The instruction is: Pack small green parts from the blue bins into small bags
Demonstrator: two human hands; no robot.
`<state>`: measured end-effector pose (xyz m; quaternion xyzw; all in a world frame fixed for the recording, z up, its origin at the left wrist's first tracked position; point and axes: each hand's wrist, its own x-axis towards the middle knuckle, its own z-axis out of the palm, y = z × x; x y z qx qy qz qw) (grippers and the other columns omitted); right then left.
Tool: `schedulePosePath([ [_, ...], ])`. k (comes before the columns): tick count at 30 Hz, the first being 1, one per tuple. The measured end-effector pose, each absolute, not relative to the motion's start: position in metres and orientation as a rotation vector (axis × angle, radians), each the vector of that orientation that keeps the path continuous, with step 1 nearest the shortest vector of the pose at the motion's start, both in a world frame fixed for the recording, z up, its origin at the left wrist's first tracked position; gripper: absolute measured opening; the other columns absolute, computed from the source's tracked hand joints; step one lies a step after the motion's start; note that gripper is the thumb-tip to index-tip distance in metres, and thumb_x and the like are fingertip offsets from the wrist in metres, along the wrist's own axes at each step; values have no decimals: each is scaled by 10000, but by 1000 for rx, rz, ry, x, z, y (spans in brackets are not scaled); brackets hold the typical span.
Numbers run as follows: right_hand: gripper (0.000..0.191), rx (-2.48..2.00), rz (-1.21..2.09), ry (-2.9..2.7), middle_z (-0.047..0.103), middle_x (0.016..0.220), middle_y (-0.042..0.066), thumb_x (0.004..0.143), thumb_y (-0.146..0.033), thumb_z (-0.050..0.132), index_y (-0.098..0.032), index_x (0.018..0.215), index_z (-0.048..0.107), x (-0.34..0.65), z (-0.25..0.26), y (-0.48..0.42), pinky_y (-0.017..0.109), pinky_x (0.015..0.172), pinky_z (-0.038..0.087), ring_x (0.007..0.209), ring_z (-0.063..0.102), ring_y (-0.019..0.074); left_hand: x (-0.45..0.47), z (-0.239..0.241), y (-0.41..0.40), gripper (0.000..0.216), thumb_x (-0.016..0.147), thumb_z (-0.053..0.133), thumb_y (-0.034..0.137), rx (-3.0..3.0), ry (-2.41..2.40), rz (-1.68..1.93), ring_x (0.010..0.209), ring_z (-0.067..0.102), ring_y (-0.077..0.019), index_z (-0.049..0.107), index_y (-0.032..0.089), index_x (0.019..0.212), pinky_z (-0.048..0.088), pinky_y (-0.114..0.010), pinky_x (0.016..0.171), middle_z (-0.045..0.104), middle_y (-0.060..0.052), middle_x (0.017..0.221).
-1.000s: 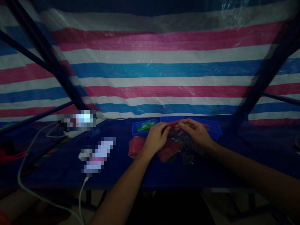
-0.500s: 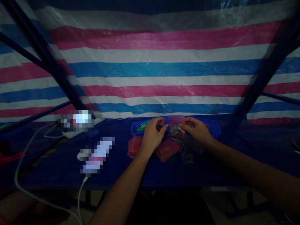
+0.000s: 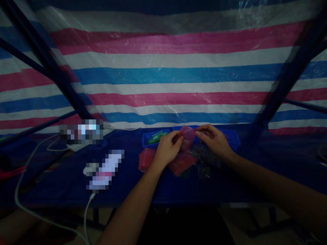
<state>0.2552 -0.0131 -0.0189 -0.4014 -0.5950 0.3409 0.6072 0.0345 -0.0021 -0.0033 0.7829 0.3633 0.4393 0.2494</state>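
Observation:
A small pink see-through zip bag (image 3: 187,137) hangs tilted between my hands, above the table. My left hand (image 3: 169,147) is closed, pinching the bag's left side between thumb and fingers. My right hand (image 3: 214,140) has its thumb and fingertips closed at the bag's upper right edge; its other fingers are curled. Below lie a pink bag stack (image 3: 146,160), more pink bags (image 3: 182,164) and clear bags with small metal-looking parts (image 3: 203,171). Behind my hands stand blue trays (image 3: 233,137), one with green pieces (image 3: 156,137). The dim light hides the bag's contents.
On the left of the blue table (image 3: 133,194) lies a blurred phone (image 3: 108,170) with a white cable (image 3: 88,207). Another blurred lit device (image 3: 84,131) stands farther back. Dark frame bars and a striped plastic sheet (image 3: 168,75) rise behind the table.
The pink bag has turned from upright to tilted. My left hand, apart from it before, now grips it. My right fingers have shifted slightly up and left along its edge.

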Motion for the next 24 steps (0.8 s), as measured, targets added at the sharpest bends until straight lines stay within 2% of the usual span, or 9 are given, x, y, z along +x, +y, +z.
schedulePosePath([
  [3, 477, -876, 855, -1322, 710, 1169, 50, 767, -476, 851, -278, 1150, 648, 255, -21, -10, 373, 961, 574, 1068, 689, 226, 38, -6, -1, 322, 994, 593, 250, 2008, 818, 1215, 1068, 719, -234, 628, 218, 1312, 586, -381, 903, 744, -90, 1193],
  [5, 542, -856, 952, -1344, 725, 1171, 44, 728, -474, 880, -286, 1178, 644, 255, -21, -10, 390, 998, 566, 1084, 699, 230, 41, -7, -3, 381, 996, 596, 249, 1969, 755, 1184, 1049, 728, -229, 573, 233, 1376, 595, -382, 895, 749, -91, 1158],
  [9, 391, -906, 998, -1440, 774, 970, 41, 704, -504, 885, -251, 952, 721, 264, -10, -6, 426, 925, 585, 931, 739, 250, 41, -6, -5, 452, 987, 626, 260, 1980, 813, 1175, 1007, 729, -221, 522, 264, 1427, 599, -380, 871, 741, -90, 1145],
  [13, 306, -1004, 630, -1456, 770, 912, 52, 776, -492, 823, -246, 931, 726, 299, 16, 1, 414, 804, 585, 816, 725, 242, 38, -6, -3, 454, 989, 633, 296, 1998, 933, 1297, 978, 711, -200, 511, 243, 1423, 582, -353, 841, 724, -94, 1175],
  [16, 260, -1191, 149, -1532, 764, 901, 68, 868, -441, 717, -230, 1018, 748, 329, 33, 3, 396, 723, 560, 768, 705, 240, 37, -4, -3, 424, 999, 617, 306, 2019, 974, 1332, 956, 704, -188, 524, 227, 1406, 569, -342, 841, 729, -85, 1139],
  [20, 274, -1385, -324, -1789, 754, 957, 101, 896, -338, 629, -208, 1091, 771, 354, 37, 7, 408, 765, 546, 825, 691, 262, 38, -1, -7, 396, 1000, 611, 294, 2071, 1001, 1326, 956, 700, -185, 549, 224, 1385, 561, -332, 836, 733, -75, 1116],
  [24, 328, -1612, -473, -2078, 739, 1005, 136, 878, -221, 573, -183, 1133, 777, 359, 22, 17, 411, 813, 538, 876, 700, 286, 38, 0, -8, 396, 991, 616, 277, 2107, 1024, 1291, 939, 701, -189, 554, 221, 1379, 558, -319, 786, 740, -70, 1102],
])
